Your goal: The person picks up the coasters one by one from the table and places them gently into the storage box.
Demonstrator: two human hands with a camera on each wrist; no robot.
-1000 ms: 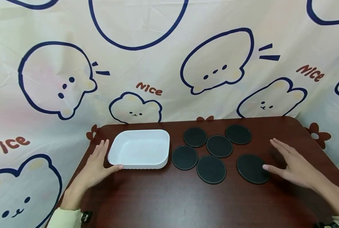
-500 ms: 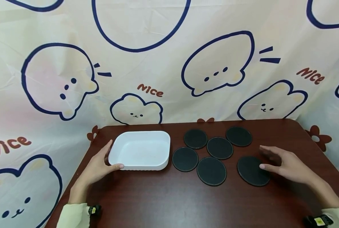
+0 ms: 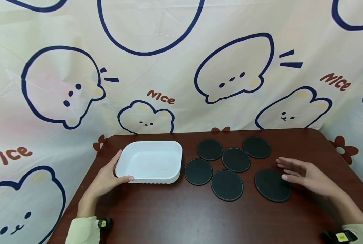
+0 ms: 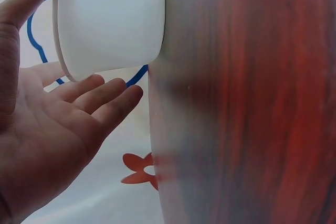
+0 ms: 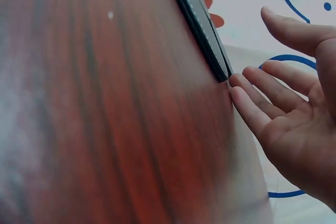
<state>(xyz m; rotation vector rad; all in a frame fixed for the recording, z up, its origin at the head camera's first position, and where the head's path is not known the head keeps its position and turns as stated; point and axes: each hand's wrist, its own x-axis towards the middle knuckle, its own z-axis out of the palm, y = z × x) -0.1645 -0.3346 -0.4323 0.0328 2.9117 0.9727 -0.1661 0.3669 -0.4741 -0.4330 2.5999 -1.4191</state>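
A white plastic tray with rounded corners and low walls sits on the table at the left. My left hand grips its near left corner, the thumb along the front wall and the fingers at the left side. In the left wrist view, the left hand's lower fingers spread beneath the tray's edge. To the right, a flat black coaster with a stitched rim lies on the table. My right hand hovers by its upper right edge, fingers loosely bent and holding nothing, thumb over the rim.
Several more black round coasters lie flat between the tray and the single coaster. The dark brown table ends at the back against a cream cloth printed with blue-outlined cartoon animals.
The left fingers have drawn in against the tray's side. The right hand has shifted a little left, and its fingers have bent and lowered. Tray and coasters keep their places.
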